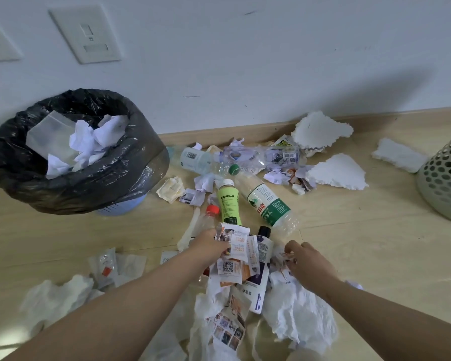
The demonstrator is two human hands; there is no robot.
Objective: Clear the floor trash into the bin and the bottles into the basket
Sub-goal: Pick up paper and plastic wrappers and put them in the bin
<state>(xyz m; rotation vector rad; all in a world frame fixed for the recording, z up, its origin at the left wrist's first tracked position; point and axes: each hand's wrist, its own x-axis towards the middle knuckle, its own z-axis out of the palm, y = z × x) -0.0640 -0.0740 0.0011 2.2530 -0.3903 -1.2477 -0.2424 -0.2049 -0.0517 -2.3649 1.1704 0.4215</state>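
Bottles [268, 204] and foam shards [336, 173] lie strewn right of the bin [130, 178], the basket [448, 183] farther right, while I see my left hand [208, 246] gripping printed scraps [236, 246] and my right hand [306, 259] pinching crumpled paper [284, 257].

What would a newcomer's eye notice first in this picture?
A black-bagged bin full of white paper stands at the left. Bottles and torn paper litter the middle floor, where the left hand has printed scraps in its grip. A basket stands at the right edge.
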